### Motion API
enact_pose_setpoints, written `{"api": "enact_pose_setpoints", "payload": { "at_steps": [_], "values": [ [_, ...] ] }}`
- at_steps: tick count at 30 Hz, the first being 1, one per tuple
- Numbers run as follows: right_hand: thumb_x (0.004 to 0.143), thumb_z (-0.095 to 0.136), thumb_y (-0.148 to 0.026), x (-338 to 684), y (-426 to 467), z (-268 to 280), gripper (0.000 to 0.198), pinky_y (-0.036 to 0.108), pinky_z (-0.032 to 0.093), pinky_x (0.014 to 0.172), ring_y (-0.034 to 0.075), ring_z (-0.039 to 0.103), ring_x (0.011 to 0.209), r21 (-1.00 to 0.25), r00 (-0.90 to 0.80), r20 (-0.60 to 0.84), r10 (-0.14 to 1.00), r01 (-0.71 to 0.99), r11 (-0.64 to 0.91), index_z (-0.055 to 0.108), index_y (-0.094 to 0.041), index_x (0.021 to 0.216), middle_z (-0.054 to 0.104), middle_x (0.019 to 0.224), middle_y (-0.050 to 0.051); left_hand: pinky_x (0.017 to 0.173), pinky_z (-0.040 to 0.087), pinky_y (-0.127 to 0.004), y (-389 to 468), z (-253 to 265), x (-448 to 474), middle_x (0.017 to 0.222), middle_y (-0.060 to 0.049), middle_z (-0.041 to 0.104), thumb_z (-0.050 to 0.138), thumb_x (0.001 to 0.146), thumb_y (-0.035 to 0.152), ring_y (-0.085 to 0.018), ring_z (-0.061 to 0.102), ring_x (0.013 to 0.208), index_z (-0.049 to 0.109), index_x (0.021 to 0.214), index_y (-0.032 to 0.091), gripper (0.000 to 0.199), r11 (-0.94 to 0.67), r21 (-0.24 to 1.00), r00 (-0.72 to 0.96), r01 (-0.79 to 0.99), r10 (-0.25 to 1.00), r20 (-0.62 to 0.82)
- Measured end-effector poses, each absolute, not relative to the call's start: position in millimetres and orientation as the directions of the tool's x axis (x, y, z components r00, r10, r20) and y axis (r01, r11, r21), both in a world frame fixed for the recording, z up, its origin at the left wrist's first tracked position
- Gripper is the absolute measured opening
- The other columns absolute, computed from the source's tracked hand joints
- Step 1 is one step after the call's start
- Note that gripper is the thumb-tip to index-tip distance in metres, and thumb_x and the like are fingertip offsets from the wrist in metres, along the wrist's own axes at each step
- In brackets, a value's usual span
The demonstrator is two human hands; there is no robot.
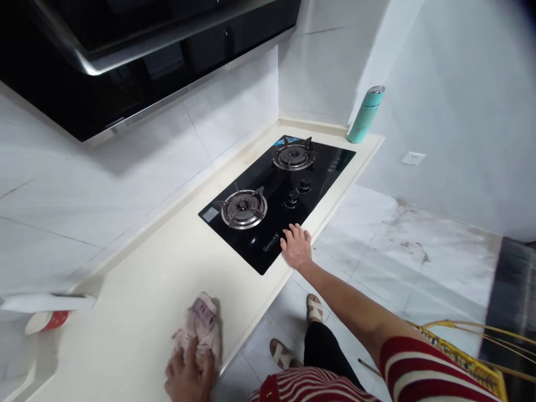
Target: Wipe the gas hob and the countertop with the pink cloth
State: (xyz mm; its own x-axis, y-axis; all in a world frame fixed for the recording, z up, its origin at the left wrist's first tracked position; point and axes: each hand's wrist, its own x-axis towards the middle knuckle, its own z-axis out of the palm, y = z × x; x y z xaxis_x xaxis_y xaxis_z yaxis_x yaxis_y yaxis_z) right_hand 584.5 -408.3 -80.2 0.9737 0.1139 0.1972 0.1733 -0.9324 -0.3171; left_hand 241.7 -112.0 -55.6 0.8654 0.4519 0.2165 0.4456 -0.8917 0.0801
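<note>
Holding cloth (204, 318), lidded bottle (365, 118) well apart

Cloth (204, 324) partly hidden, left hand (189, 375) cropped; hood (167, 72) cropped

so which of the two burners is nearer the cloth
The burner beside the silvery sticker, on the cooktop's end toward the cloth; the other burner sits at the end toward the teal bottle.
</note>
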Motion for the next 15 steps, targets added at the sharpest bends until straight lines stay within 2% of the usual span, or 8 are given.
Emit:
{"api": "enact_pose_setpoints", "payload": {
  "at_steps": [3, 9, 12, 15],
  "values": [
    [0.1, 0.03, -0.036, 584, -407, -79, 0.047, 0.056, 0.015, 0.117, 0.031, 0.024, 0.147, -0.333, 0.978, 0.174, 0.118, 0.172, -0.927, 0.056, -0.017, 0.134, 0.044, 0.153, 0.014, 0.079, 0.048, -0.048, -159, -57, 259, 0.116, -0.015, 0.06, 0.056, 0.086, 0.042, -0.036, 0.054, 0.109, 0.068, 0.119, 0.027, 0.038, -0.923, 0.068, 0.898, 0.38, 0.385, 0.211],
    [0.099, 0.035, -0.035, 585, -405, -75, 0.045, 0.057, 0.013, 0.118, 0.032, 0.023, 0.148, -0.398, 0.981, 0.15, 0.126, 0.176, -0.9, 0.055, -0.016, 0.135, 0.042, 0.154, 0.014, 0.085, 0.046, -0.047, -230, -53, 343, 0.127, -0.015, 0.058, 0.063, 0.084, 0.04, -0.036, 0.051, 0.116, 0.064, 0.127, 0.03, 0.044, -0.995, 0.023, 0.987, 0.098, 0.1, 0.125],
    [0.098, 0.04, -0.039, 589, -408, -69, 0.043, 0.059, 0.013, 0.118, 0.033, 0.023, 0.148, -0.492, 0.981, 0.138, 0.133, 0.185, -0.851, 0.058, -0.017, 0.131, 0.042, 0.153, 0.015, 0.09, 0.044, -0.049, -266, -51, 399, 0.129, -0.015, 0.056, 0.064, 0.085, 0.042, -0.037, 0.05, 0.116, 0.064, 0.128, 0.031, 0.045, -0.998, 0.0, 0.988, -0.067, -0.067, 0.14],
    [0.099, 0.039, -0.039, 591, -423, -59, 0.038, 0.055, 0.023, 0.117, 0.03, 0.033, 0.143, -0.658, 0.983, 0.131, 0.126, 0.182, -0.73, 0.062, -0.021, 0.122, 0.051, 0.144, 0.012, 0.089, 0.043, -0.051, -305, -51, 447, 0.124, -0.015, 0.057, 0.064, 0.086, 0.042, -0.035, 0.052, 0.11, 0.063, 0.13, 0.03, 0.046, -0.993, -0.017, 0.984, -0.117, -0.118, 0.131]
  ]
}}
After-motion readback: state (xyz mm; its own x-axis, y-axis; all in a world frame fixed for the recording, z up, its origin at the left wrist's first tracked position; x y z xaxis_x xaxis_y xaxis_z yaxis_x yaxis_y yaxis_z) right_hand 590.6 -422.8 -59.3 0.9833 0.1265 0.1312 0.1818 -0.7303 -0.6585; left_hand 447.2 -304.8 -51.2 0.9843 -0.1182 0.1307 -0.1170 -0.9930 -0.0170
